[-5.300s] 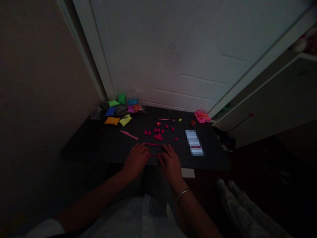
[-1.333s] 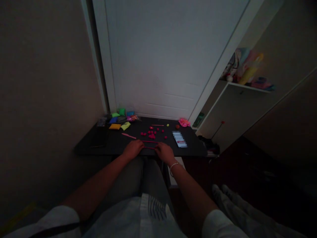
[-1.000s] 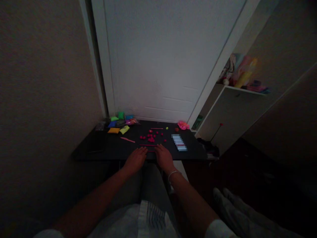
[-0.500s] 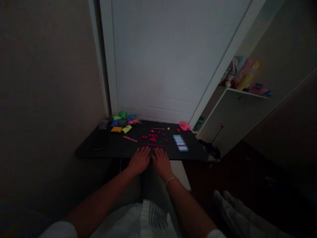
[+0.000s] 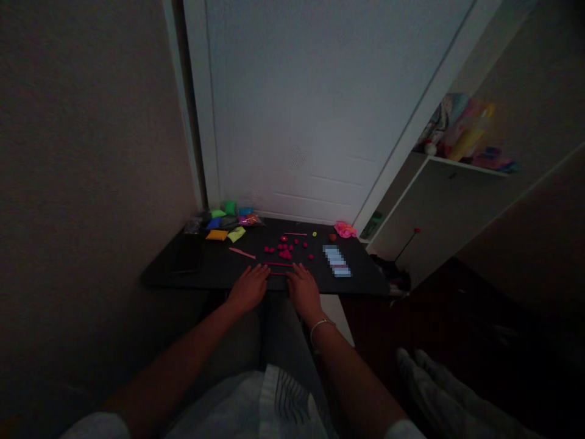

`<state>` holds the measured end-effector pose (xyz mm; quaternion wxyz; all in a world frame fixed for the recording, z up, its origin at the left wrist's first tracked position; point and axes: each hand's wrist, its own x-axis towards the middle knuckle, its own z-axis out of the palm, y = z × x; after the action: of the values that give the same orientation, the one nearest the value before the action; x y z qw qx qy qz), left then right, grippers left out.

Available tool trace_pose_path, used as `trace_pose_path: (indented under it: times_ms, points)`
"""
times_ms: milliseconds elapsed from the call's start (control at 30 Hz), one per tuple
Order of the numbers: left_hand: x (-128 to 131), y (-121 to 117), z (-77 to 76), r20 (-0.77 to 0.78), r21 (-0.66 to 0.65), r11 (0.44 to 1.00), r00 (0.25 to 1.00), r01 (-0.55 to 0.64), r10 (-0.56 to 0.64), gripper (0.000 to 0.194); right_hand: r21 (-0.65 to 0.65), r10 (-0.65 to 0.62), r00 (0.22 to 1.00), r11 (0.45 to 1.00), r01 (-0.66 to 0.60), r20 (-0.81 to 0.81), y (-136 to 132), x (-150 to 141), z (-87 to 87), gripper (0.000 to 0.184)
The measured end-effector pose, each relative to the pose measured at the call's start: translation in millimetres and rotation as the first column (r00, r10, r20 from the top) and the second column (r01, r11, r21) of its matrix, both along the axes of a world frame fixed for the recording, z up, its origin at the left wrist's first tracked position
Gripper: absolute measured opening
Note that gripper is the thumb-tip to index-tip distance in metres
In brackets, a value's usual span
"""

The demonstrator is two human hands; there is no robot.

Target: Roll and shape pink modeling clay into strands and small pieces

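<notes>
My left hand (image 5: 250, 287) lies palm down at the front edge of the dark table, fingers stretched out. Beside it my right hand (image 5: 304, 291) is also flat and open. Between them shows a thin dark-pink clay roll (image 5: 278, 274), its ends under or against my fingers. Just beyond it a second pink clay roll (image 5: 278, 264) lies crosswise, its right end near my right fingertips. Farther back are several small dark-pink clay balls (image 5: 286, 255), some clumped together. A pale pink clay knife (image 5: 242, 253) rests left of them.
Colourful clay packets (image 5: 217, 235) crowd the table's back left, behind a dark flat object (image 5: 186, 256). A blurred-out phone-like rectangle (image 5: 337, 261) lies right, near a bright pink crumpled item (image 5: 345, 230). A thin pink stick (image 5: 295, 234) lies at the back. A white door (image 5: 292, 122) stands behind.
My hands have moved apart sideways, and more of the front clay roll shows between them. The whole view has shifted slightly.
</notes>
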<state>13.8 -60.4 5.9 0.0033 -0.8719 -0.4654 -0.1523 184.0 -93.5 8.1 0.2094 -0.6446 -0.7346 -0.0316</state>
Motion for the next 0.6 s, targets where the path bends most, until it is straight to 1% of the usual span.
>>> trace_pose_path:
  times_ms: [100, 167, 400, 600]
  points:
    - [5, 4, 3.4, 0.009, -0.025, 0.999, 1.0, 0.03, -0.03, 0.042, -0.054, -0.027, 0.999, 0.998, 0.026, -0.025, 14, 1, 10.0, 0.022]
    - [6, 6, 3.0, 0.022, -0.045, 0.998, 0.998, 0.053, -0.052, 0.042, -0.089, -0.045, 0.998, 0.995, 0.042, -0.04, 20, 2, 13.2, 0.018]
    - [3, 9, -7.9, 0.084, -0.096, 0.991, 0.993, 0.088, -0.08, 0.044, -0.09, -0.051, 0.997, 0.995, 0.045, -0.061, 24, -3, 10.4, 0.019]
    - [4, 9, -9.2, 0.064, -0.083, 0.994, 0.995, 0.076, -0.071, 0.044, -0.089, -0.035, 0.998, 0.996, 0.031, -0.048, 23, -7, 11.8, 0.02]
